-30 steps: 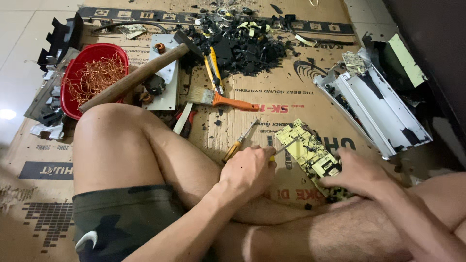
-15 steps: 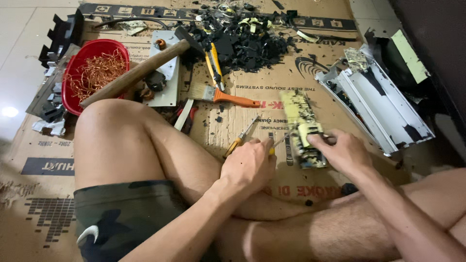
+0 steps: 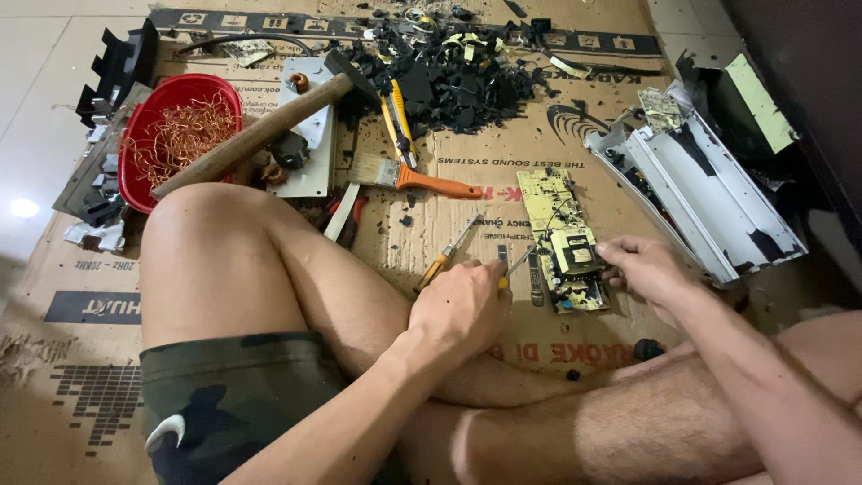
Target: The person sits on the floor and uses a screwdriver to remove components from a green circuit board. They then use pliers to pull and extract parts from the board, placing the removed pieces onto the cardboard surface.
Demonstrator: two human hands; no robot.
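Cardboard floor (image 3: 269, 431), circuit board (image 3: 561, 238) flat between both hands' fingers (image 3: 611, 256).

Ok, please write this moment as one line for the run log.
left hand: holds screwdriver, tip at circuit board | right hand: steadies board edge | second screwdriver: on cardboard

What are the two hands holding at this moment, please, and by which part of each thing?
The left hand grips a screwdriver by its handle, tip toward the board. The right hand pinches the yellow circuit board at its right edge.
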